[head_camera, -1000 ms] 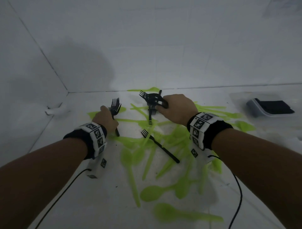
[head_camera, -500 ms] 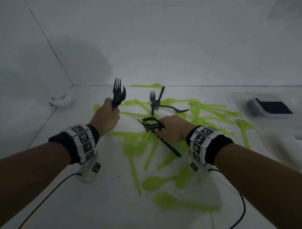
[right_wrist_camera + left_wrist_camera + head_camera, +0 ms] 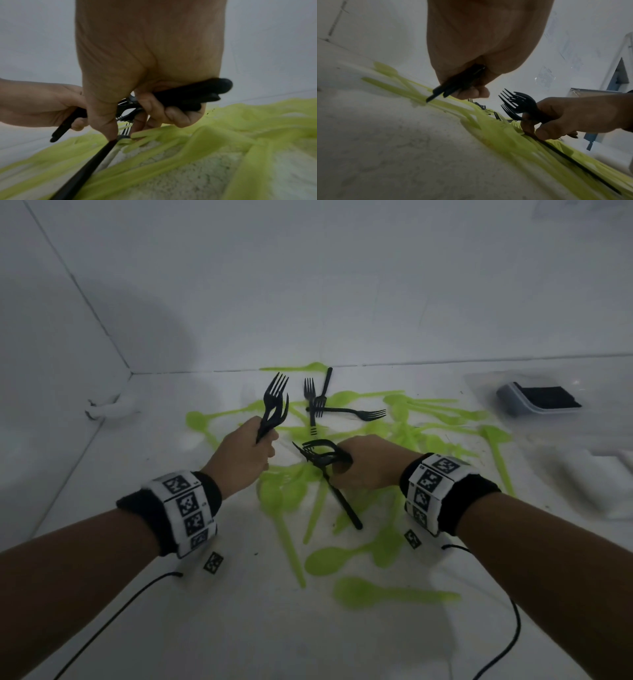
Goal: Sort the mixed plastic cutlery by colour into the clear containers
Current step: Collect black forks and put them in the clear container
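My left hand (image 3: pixel 248 448) grips a bundle of black forks (image 3: pixel 275 402) by the handles, tines pointing up; the handle ends (image 3: pixel 452 85) stick out below the fist. My right hand (image 3: pixel 364 465) holds another bundle of black forks (image 3: pixel 317 453) in its curled fingers, tines pointing left. Its thumb and forefinger also pinch the neck of a black fork (image 3: pixel 344 503) lying on the white table. Three more black forks (image 3: pixel 317 405) lie crossed farther back. Several green spoons (image 3: pixel 376 594) are scattered all around.
A clear container (image 3: pixel 513 397) with something black inside stands at the back right. A white wall closes the back and left. A crumpled white scrap (image 3: pixel 109 407) lies near the left corner. Black cables (image 3: pixel 113 614) trail from both wrists.
My right hand came back from the far forks to the fork lying in the middle and pinched it. My left hand raised its forks upright and drifted slightly right.
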Tool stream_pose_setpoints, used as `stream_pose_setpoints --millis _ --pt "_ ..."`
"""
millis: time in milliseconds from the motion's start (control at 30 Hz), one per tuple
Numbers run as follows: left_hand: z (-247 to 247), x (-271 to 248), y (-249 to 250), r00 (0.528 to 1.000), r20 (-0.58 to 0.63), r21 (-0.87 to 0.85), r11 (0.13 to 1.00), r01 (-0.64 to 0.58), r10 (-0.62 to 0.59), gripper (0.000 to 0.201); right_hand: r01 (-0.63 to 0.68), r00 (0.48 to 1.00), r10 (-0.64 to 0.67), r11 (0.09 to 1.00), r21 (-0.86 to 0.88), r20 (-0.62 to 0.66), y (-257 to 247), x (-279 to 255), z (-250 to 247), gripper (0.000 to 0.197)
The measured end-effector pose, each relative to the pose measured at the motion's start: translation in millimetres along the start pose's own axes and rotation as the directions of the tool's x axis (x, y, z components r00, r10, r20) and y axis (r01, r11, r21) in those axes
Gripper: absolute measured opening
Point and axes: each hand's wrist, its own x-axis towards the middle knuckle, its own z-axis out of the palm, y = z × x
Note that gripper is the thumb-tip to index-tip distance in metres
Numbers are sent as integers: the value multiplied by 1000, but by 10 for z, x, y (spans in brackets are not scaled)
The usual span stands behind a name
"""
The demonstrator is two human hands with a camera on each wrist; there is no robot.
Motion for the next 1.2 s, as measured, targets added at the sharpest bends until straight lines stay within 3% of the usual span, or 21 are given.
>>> stream_pose_setpoints --millis 167,267,367,633,733,833,967,1133,1200 --pt "81 196 113 999 -26 204 978 -32 38 22 -8 1000 8 1000 -10 21 -30 -30 27 37" --pt "148 366 224 998 -45 276 961 -30 44 20 29 998 -25 996 -84 55 -52 -34 71 28" --pt "226 556 317 997 -57 325 945 -22 43 26 26 999 -26 1000 -4 37 -38 -35 50 17" --pt "471 954 450 998 46 488 873 23 -53 38 -46 970 97 974 223 -222 232 -35 -100 16" --pt "557 989 479 995 69 520 854 29 -76 29 -52 936 165 939 340 -311 391 18 -122 15" --pt "585 1003 498 991 63 497 865 70 -116 21 -82 913 238 902 423 -331 499 129 -164 22" --pt "606 976 535 986 28 394 908 139 -163 27 -86 893 257 903 421 -369 543 332 -227 22" --pt "621 937 553 978 -26 167 964 208 -207 30 -91 923 186 957 277 -338 529 617 -234 26" --pt "583 934 580 977 -35 68 975 211 -209 21 -78 936 150 971 228 -318 506 721 -235 32"
